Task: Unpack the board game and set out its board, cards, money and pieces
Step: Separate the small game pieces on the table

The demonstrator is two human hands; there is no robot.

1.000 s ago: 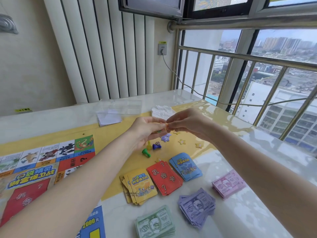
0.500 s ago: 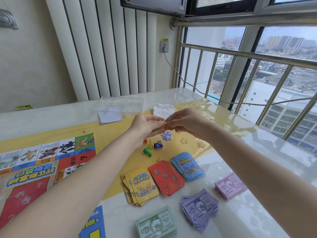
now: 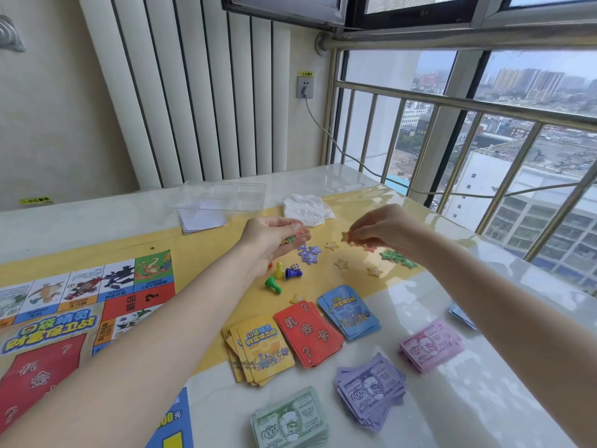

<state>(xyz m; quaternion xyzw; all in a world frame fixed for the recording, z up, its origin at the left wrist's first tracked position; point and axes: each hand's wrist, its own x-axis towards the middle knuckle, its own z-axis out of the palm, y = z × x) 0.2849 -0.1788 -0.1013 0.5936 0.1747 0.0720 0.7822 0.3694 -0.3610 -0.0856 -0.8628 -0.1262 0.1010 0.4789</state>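
Note:
My left hand (image 3: 273,237) holds a small bunch of star tokens, green and orange, in its curled fingers. My right hand (image 3: 381,229) pinches a yellow star token (image 3: 345,236) above the table. Purple stars (image 3: 309,253), loose yellow stars (image 3: 341,264) and green stars (image 3: 399,257) lie below the hands. Coloured pawns (image 3: 273,283) and a die (image 3: 294,267) lie beside them. The game board (image 3: 80,305) lies at the left. Yellow cards (image 3: 260,349), red cards (image 3: 307,333) and blue cards (image 3: 350,312) sit in stacks, with green money (image 3: 289,421), purple money (image 3: 371,391) and pink money (image 3: 431,344) in front.
A clear plastic tray (image 3: 219,197) and white papers (image 3: 202,219) lie at the back of the table, with a crumpled white bag (image 3: 307,208) beside them. A metal railing (image 3: 484,105) and window run along the right. A cable (image 3: 355,160) hangs from the wall socket.
My hands, which were together at the middle, have come apart. The right hand has moved to the right with a yellow star. The camera view has shifted slightly.

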